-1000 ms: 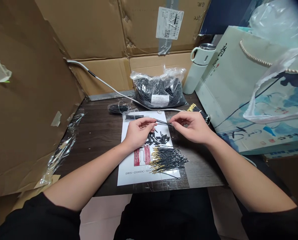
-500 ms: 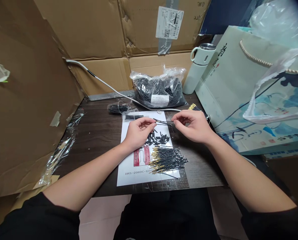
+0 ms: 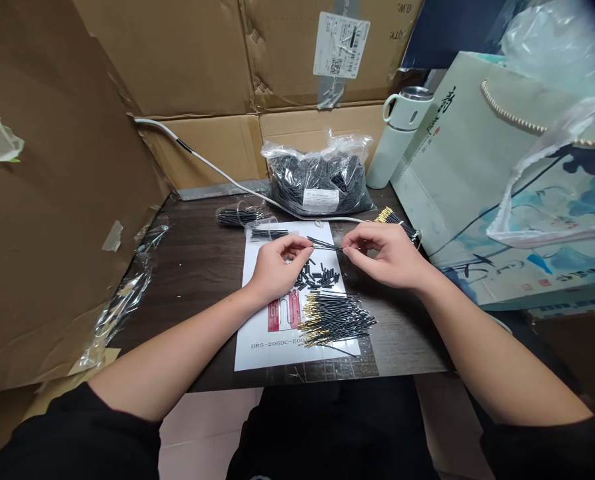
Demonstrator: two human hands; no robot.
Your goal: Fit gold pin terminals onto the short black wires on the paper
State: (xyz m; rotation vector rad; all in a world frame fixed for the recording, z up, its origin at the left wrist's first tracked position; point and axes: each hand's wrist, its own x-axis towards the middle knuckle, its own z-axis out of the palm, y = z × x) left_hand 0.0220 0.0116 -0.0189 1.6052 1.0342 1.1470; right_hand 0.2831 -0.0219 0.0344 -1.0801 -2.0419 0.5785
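My left hand point(image 3: 276, 264) and my right hand point(image 3: 387, 253) both pinch a thin black wire point(image 3: 324, 245), held level above a white sheet of paper point(image 3: 263, 335). The left fingers pinch its left end, the right fingers its right end. Below the hands lie several short black sleeves point(image 3: 318, 275) on the paper. A pile of black wires with gold tips point(image 3: 333, 319) sits just in front of them. Behind my right hand lies another bundle of gold-tipped wires point(image 3: 396, 222).
A clear bag full of black sleeves point(image 3: 316, 179) stands at the back of the dark wooden table point(image 3: 197, 267). A white cable point(image 3: 212, 170) crosses behind it. A pale flask point(image 3: 396, 137) and a large paper gift bag point(image 3: 482, 193) stand right. Cardboard walls close in left and back.
My right hand's pinch has slid a little left along the wire, closer to my left hand. The left hand has barely moved.
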